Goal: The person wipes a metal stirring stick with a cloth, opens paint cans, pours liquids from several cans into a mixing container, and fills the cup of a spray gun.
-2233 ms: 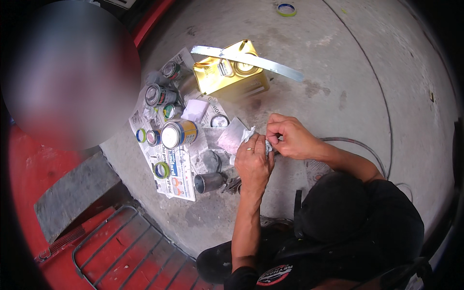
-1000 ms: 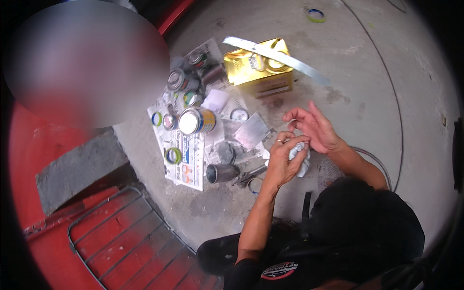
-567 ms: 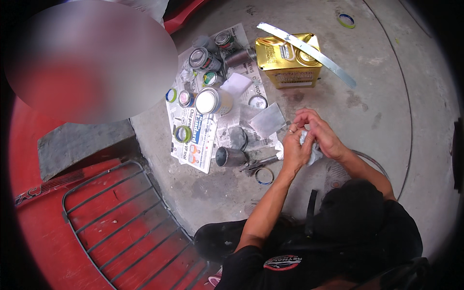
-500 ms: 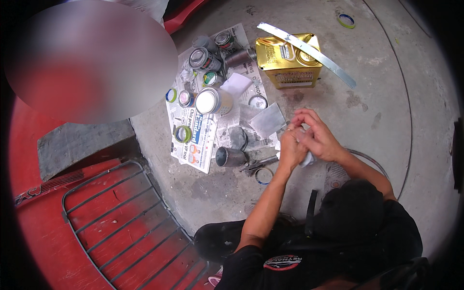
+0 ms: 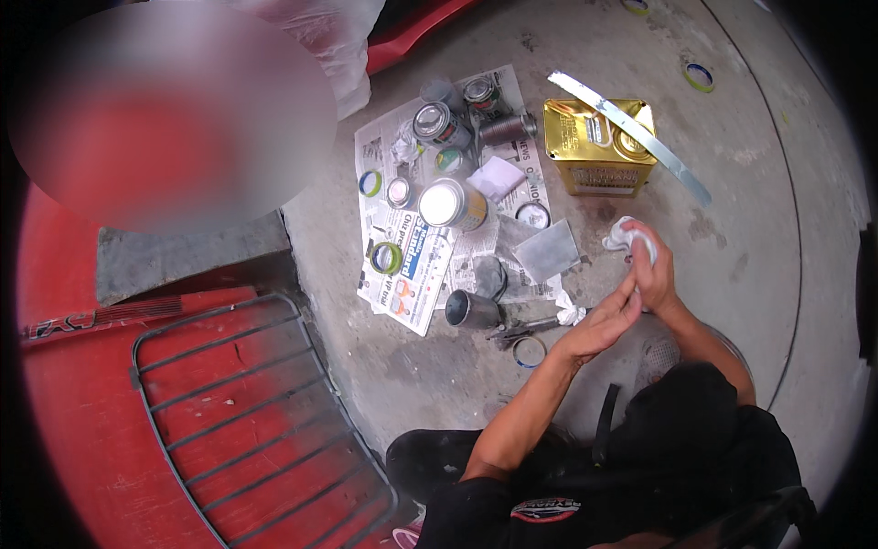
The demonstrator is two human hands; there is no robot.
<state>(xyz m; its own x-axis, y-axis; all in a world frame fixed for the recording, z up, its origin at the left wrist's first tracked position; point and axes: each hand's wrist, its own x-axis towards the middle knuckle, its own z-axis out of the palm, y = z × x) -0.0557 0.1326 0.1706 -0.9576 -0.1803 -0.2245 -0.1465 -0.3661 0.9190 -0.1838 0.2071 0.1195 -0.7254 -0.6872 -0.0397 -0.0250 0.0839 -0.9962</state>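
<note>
White cloth now sits in right hand's grip alone — left hand flattens, released, leaving it unburdened

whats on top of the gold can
A metal strip lies slantwise across the gold can, partly over its round cap; whatever is directly beneath the strip is hidden.
</note>
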